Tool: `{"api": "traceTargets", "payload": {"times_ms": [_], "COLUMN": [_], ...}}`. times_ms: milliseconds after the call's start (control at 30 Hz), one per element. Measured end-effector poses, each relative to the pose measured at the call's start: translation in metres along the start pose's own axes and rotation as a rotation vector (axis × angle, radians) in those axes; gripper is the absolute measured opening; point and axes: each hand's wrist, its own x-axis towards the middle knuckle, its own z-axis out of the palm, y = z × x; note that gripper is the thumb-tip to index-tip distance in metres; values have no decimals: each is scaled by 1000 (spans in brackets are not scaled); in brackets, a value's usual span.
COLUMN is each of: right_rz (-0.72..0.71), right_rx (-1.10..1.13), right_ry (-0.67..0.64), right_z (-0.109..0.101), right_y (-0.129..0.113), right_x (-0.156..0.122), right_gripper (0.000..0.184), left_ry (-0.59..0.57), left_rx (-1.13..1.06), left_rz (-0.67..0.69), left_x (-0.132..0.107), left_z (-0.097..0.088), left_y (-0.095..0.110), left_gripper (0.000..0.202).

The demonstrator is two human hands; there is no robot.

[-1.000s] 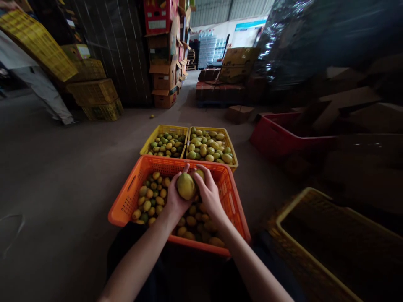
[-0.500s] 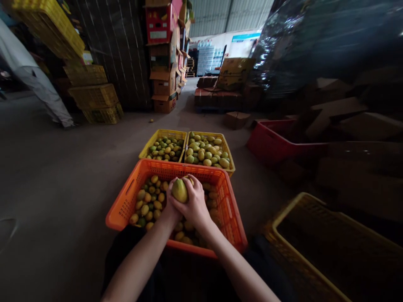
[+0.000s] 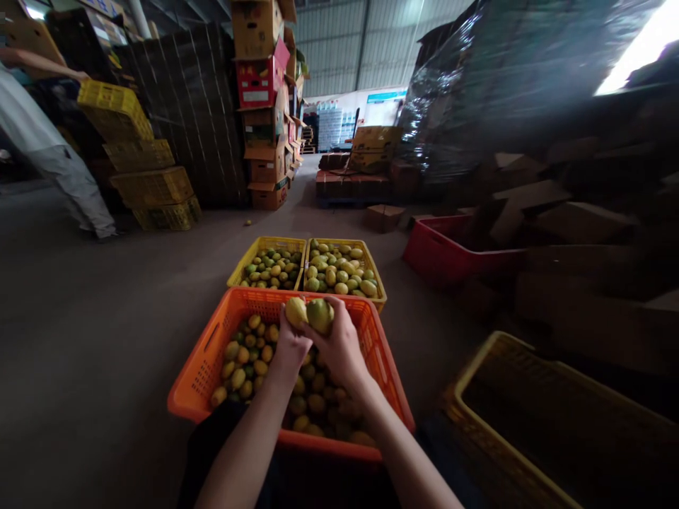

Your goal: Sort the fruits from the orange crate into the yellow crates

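Taking an orange crate (image 3: 196,385) as dial centre. Finding it loaded with mixed yellow and green pieces (image 3: 241,357), many, some lying hidden under the arms, so not counting them. Seeing a first yellow crate (image 3: 242,262) and a second yellow crate (image 3: 376,270) at 12 o'clock, standing side by side just beyond the far rim, both holding similar fruit. Noting one red crate (image 3: 450,265) at 2 o'clock, with cardboard (image 3: 530,198) lying about it. Noting one dark yellow crate (image 3: 498,433) at 3 o'clock; being too dim inside to tell contents. Counting at least four in a crate stack (image 3: 153,185) between 10 and 11, with a co-worker's hand (image 3: 79,74) touching the top. Spotting one loose fruit (image 3: 247,223) on the floor at 11.

Counting two fruits in hand, above the orange crate's middle: closing the left hand (image 3: 293,343) snugly around a yellow fruit (image 3: 296,311), curling the right hand (image 3: 342,339) narrowly around a green fruit (image 3: 320,316), keeping both side by side. Reaching in from 6 o'clock, forearms converging, right thumb pointing towards 9.
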Motion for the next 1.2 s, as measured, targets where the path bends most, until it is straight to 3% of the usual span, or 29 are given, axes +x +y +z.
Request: {"api": "traceTargets", "payload": {"times_ms": [100, 233, 433, 600, 767, 967, 1200], "right_rz": [143, 217, 190, 198, 291, 656, 867], "right_rx": [119, 349, 496, 520, 578, 702, 777], "right_ry": [26, -17, -74, -74, -94, -44, -53], "right_z": [-11, -12, 2, 2, -3, -9, -7], "right_y": [9, 17, 19, 18, 10, -5, -5], "right_x": [8, 10, 5, 6, 7, 11, 13], "right_gripper": [48, 50, 52, 51, 52, 64, 37], "left_ry": [34, 30, 39, 45, 41, -138, -57], "left_rx": [-165, -268, -36, 6, -29, -183, -101], "left_rz": [-18, -46, 254, 276, 108, -175, -262], "left_x": [1, -4, -6, -5, -5, -12, -12], "left_z": [10, 18, 20, 18, 19, 16, 12], "left_y": [11, 20, 17, 17, 22, 28, 29], "left_gripper": [14, 24, 33, 32, 32, 38, 38]}}
